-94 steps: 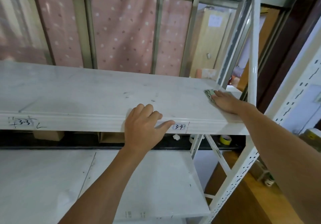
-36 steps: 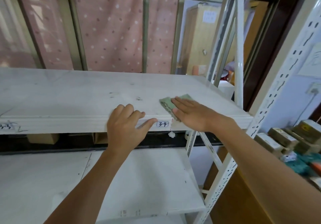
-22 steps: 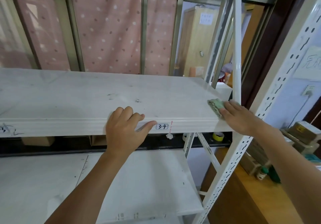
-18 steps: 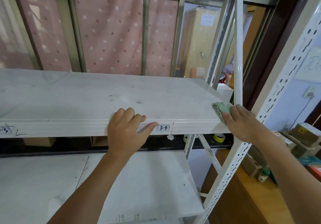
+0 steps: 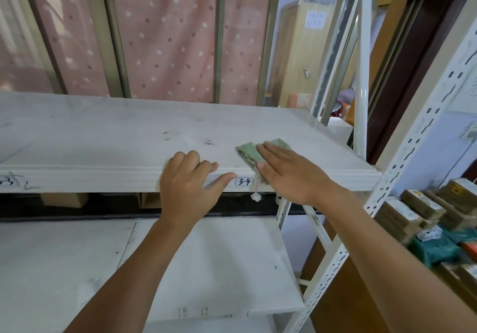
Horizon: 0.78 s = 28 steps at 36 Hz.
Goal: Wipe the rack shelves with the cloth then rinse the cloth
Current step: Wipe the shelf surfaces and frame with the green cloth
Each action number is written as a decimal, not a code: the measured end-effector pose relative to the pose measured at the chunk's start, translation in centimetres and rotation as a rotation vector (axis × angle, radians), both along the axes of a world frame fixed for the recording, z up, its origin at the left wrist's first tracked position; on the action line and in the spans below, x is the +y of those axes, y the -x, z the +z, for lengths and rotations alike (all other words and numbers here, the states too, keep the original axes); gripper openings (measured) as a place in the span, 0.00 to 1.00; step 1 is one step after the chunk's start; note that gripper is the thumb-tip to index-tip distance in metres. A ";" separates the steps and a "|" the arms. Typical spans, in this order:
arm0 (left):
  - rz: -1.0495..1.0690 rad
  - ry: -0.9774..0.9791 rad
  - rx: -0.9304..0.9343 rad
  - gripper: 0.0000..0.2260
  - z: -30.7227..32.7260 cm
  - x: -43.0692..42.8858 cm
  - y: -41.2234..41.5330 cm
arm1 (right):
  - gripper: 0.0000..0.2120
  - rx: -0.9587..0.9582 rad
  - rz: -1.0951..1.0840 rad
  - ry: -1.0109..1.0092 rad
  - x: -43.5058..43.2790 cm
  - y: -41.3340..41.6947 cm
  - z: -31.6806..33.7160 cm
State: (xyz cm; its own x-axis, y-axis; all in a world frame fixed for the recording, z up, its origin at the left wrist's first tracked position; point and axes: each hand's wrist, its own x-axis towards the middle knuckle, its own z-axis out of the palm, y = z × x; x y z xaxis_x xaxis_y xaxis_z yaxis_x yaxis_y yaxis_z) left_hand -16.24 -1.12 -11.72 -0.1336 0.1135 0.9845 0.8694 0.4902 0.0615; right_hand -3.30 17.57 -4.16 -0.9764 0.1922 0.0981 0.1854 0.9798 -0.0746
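- Left hand (image 5: pixel 188 188) grips the front edge of the upper shelf (image 5: pixel 103 136), fingers curled over the lip, thumb beside the "3-4" label (image 5: pixel 244 181).
- Right hand (image 5: pixel 291 175) lies flat, fingers straight, pressing the green cloth (image 5: pixel 247 155) at the front edge, just right of the label.
- The cloth shows beyond the fingertips, one corner draped over the edge; its long axis is hidden under the hand.

Left grip (image 5: pixel 187 190) curled, thumb out; right grip (image 5: pixel 291 175) flat, palm down
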 end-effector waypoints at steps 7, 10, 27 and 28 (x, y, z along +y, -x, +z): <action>-0.020 0.013 -0.015 0.18 0.1 -0.2 0.0 | 0.49 -0.077 -0.256 0.104 6.7 -0.8 1.2; -0.030 0.018 -0.022 0.18 0.3 -0.3 0.0 | 0.43 -0.108 -0.413 0.166 10.3 0.4 2.2; -0.005 0.014 -0.025 0.19 -0.1 0.0 0.3 | 0.34 -0.261 -0.280 0.011 13.8 14.3 4.2; -0.005 0.010 -0.021 0.19 -0.1 0.1 0.4 | 0.31 -0.261 -0.212 -0.017 12.0 14.8 4.6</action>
